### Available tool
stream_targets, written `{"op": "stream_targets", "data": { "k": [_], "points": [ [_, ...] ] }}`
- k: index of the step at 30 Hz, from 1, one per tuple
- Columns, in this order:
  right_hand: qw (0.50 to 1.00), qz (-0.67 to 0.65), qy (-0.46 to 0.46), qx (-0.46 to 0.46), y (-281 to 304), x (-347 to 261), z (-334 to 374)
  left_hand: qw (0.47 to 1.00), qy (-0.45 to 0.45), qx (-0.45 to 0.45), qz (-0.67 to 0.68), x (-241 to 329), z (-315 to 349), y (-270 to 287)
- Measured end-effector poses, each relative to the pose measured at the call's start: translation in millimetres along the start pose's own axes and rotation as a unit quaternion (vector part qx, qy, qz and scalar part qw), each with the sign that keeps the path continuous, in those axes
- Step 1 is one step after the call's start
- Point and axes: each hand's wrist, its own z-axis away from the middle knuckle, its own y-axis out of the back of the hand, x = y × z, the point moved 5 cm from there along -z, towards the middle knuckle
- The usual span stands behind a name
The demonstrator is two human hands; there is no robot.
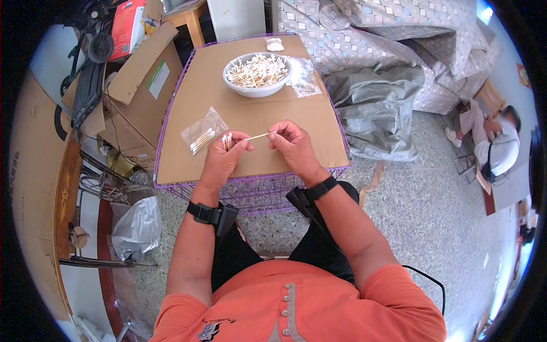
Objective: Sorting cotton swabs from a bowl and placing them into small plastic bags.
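One swab (257, 136) spanned both hands: right grip (292, 142) pinched its far end, left grip (223, 155) its near end, also clutching a bundle (227, 141).

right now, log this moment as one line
left hand: holds small bunch of cotton swabs | right hand: pinches single swab | filled small bag beside left hand | bowl of swabs behind

A brown cardboard-topped bench (250, 111) (purple wire frame beneath) carries a white bowl of cotton swabs (257, 74), a clear plastic bag of swabs (203, 132), another clear bag (303, 77) beside the bowl and a small packet (274, 44) at the far edge.
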Motion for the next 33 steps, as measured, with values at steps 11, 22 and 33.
{"op": "stream_targets", "data": {
  "k": [11, 22, 33],
  "points": [
    [1.000, 0.027, 0.005, -0.006, -1.1, -1.2, 2.3, 0.989, -0.048, 0.006, -0.143, 3.9, -0.1, -7.6],
    [0.997, 0.078, -0.005, -0.023, -7.0, -1.1, 3.2, 0.996, -0.024, 0.053, 0.064, 3.5, 0.9, 0.2],
    [0.982, 0.180, 0.007, -0.048, -12.2, 2.1, 3.7, 0.997, -0.031, 0.044, 0.056, 0.3, 0.6, 3.4]
  ]
}}
